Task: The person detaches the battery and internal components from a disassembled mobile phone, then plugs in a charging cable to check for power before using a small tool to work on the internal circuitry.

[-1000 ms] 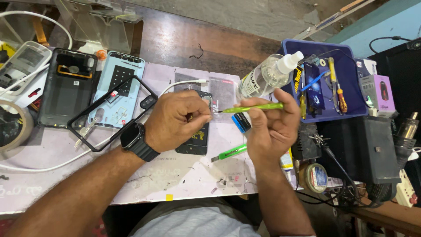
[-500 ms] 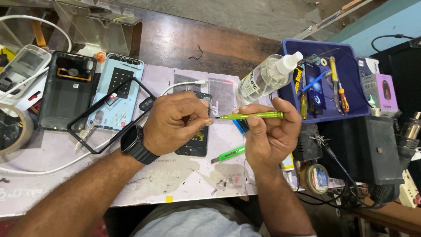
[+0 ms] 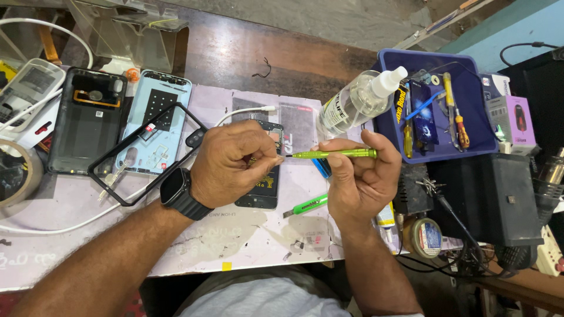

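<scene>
Both forearms are reaching in from near, left hand [image 3: 235,164] pinching its fingertips together, right hand [image 3: 358,179] curling closed, thumb up.

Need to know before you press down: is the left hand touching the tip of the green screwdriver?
Touching. The head view shows the left hand pinching the tip of the green screwdriver, with no gap; the right hand holds its handle.

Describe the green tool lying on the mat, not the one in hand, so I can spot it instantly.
Start at the pale work mat and find the opened phone near its middle. Just right of the phone's lower end lies a small green utility knife. It is flat, with a bare blade tip, unlike the slim round green screwdriver above.
</scene>
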